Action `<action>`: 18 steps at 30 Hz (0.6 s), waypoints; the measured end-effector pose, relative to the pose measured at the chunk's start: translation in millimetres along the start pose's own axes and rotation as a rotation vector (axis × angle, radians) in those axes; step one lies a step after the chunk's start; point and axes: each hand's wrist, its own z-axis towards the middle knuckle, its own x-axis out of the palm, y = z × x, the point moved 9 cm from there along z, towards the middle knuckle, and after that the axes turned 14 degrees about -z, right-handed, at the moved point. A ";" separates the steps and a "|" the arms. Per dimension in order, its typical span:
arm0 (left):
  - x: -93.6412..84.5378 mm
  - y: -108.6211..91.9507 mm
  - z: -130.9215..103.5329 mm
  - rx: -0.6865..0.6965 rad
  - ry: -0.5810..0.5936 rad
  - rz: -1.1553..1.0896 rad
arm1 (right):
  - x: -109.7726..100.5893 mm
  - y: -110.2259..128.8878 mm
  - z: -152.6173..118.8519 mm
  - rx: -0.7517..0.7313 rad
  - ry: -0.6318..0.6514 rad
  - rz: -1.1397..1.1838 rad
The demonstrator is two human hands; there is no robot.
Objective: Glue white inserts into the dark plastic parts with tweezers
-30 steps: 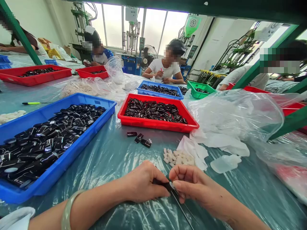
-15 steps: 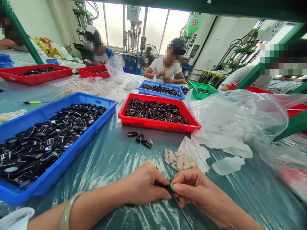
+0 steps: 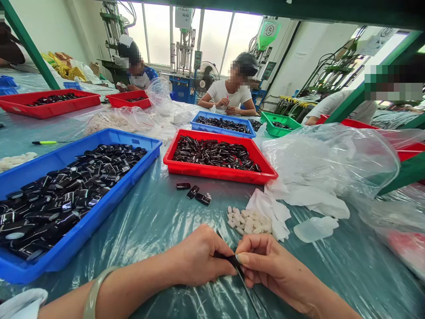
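Note:
My left hand (image 3: pixel 207 257) is closed around a small black glossy piece (image 3: pixel 234 261), mostly hidden by the fingers. My right hand (image 3: pixel 265 261) pinches against the end of that piece, thumb and forefinger on a small pale piece (image 3: pixel 237 257) that barely shows. A thin dark rod (image 3: pixel 248 290) runs down from between the hands, partly covered by the right fingers; how it is held I cannot tell. Just beyond the hands lies a heap of small whitish pieces (image 3: pixel 249 221) beside a white cloth (image 3: pixel 268 212). Several black glossy pieces (image 3: pixel 202 199) lie loose in front of the red tray.
A blue tray (image 3: pixel 133 170) of black pieces stands at the left, a red tray (image 3: pixel 219 174) ahead. At the right are a translucent bottle (image 3: pixel 315 229) and plastic bags (image 3: pixel 332 155). A green frame (image 3: pixel 392 66) crosses above. Co-workers (image 3: pixel 229 95) sit across the table.
The hands stay almost in place, still pressed together. The thin rod has tilted slightly, its lower end shifting left, and less of the pale piece shows at the right fingertips.

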 end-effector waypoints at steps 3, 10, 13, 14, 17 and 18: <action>-0.9 6.4 0.8 -0.066 -0.012 -0.104 | 0.1 -1.5 2.5 -0.009 0.005 0.035; -5.3 18.7 3.7 -0.212 -0.069 -0.459 | -4.0 9.4 3.0 -0.107 -0.019 0.133; -13.6 15.9 4.3 -0.214 -0.131 -0.550 | -7.7 7.6 4.3 -0.100 -0.046 0.177; -17.5 14.5 4.5 -0.206 -0.157 -0.584 | -8.6 5.2 5.2 -0.084 -0.055 0.185; -30.8 10.9 5.3 -0.169 -0.227 -0.656 | -7.6 -1.4 7.9 -0.041 -0.061 0.187; -35.3 10.2 5.3 -0.158 -0.245 -0.664 | -6.3 -2.6 8.3 -0.034 -0.060 0.186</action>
